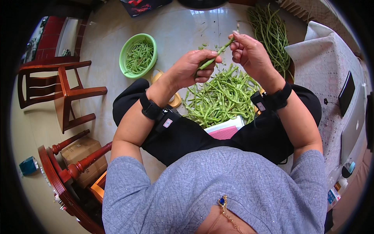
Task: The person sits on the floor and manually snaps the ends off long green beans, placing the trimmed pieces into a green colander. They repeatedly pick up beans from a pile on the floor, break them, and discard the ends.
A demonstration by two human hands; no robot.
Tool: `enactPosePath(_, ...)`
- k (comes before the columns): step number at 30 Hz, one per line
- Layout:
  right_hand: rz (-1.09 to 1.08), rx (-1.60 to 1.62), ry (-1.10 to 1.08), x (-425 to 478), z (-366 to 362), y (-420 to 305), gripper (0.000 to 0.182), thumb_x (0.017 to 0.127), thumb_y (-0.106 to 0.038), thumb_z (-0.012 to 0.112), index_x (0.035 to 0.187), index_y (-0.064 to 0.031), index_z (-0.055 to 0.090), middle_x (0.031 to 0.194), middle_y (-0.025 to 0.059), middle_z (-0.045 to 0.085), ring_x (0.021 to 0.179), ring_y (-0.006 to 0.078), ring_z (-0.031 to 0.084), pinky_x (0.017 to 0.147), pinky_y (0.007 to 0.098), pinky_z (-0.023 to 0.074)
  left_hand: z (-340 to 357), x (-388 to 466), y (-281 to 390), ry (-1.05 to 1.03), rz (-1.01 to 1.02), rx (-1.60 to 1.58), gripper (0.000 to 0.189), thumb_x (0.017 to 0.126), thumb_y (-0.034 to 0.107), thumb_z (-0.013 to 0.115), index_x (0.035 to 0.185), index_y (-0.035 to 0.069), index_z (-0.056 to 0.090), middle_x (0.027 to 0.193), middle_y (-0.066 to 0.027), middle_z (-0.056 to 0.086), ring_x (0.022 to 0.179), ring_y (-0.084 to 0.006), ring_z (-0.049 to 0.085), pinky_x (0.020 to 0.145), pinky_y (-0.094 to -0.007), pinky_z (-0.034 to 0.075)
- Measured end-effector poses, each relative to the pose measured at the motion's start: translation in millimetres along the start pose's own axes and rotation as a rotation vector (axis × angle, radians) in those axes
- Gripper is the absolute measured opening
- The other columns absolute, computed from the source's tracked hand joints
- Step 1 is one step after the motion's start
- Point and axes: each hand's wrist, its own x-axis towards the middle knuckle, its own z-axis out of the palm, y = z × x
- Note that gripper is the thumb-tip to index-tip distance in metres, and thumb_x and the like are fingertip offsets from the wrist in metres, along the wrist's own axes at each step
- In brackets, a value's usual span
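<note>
Between my two hands runs a green long bean (223, 48), slanting up to the right. My left hand (202, 63) is closed around its lower part. The thumb and forefinger of my right hand (248, 49) pinch the upper part close to the tip, which looks brownish. Below them on the floor, between my legs, lies a large loose heap of green bean pods (223, 95). Small green scraps (204, 46) are scattered on the tiles just beyond my left hand.
A green plastic colander (120, 58) holding short bean pieces (140, 57) stands at the left. Uncut long beans (270, 35) lie at the upper right. A wooden chair (65, 93) is on the left; a cloth-covered table (324, 55) with a laptop (353, 128) is on the right.
</note>
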Motion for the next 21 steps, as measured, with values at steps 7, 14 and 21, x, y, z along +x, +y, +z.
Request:
enactPosePath(7,-0.051,-0.082,-0.049,-1,-3,-8,0.016,0.090,-0.021,0.055,0.083,-0.0067,0.057,0.070,-0.0018,0.051,0.055,0.0068,0.043,0.053,0.0225,0.0365,-6,-7,-1,-0.022,-0.051,0.009,0.024,0.091,0.024,0.050,0.093,0.003,0.059,0.058,0.0058,0.034,0.046,-0.0053,0.028,0.040,-0.0209,0.024)
enactPosePath(14,-0.045,-0.051,-0.065,-2,-7,-6,0.013,0.088,-0.019,0.057,0.084,-0.0060,0.057,0.075,0.0001,0.054,0.059,0.0076,0.047,0.055,0.0238,0.0393,0,-8,-4,0.046,-0.078,0.113,0.025,0.089,0.024,0.055,0.098,0.002,0.060,0.058,0.0071,0.033,0.045,-0.0045,0.027,0.039,-0.0207,0.021)
enactPosePath(21,-0.025,-0.028,-0.100,-5,-5,-5,0.014,0.088,-0.017,0.058,0.091,-0.0041,0.057,0.084,0.0045,0.061,0.066,0.0099,0.055,0.061,0.0246,0.0470,4,-5,-6,0.103,-0.079,0.232,0.030,0.089,0.027,0.056,0.104,0.001,0.060,0.054,0.0066,0.033,0.043,-0.0040,0.027,0.038,-0.0203,0.021)
